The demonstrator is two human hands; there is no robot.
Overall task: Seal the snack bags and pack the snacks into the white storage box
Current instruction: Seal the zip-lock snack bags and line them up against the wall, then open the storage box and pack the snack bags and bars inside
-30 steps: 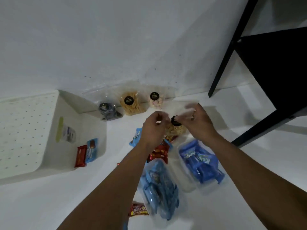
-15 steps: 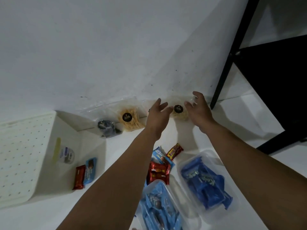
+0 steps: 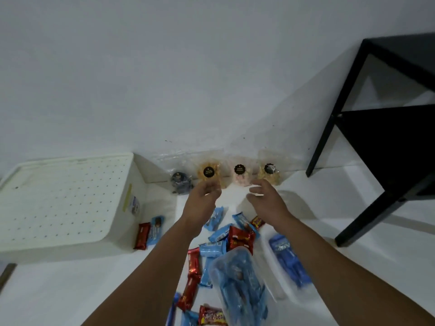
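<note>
Head cam: four snack bags lined up at 12 o'clock, both hands loose, holding nothing. White storage box at 9 o'clock holds little; loose bars still unpacked.

Four clear plastic snack bags with round black labels in a row along the wall. One white perforated storage box, with two wrapped bars inside: one red, one blue. Two clear plastic tubs filled with blue packets. Roughly a dozen loose red and blue wrapped snacks scattered between; exact number unclear through blur and overlap. One black metal-framed table. Two hands.
</note>
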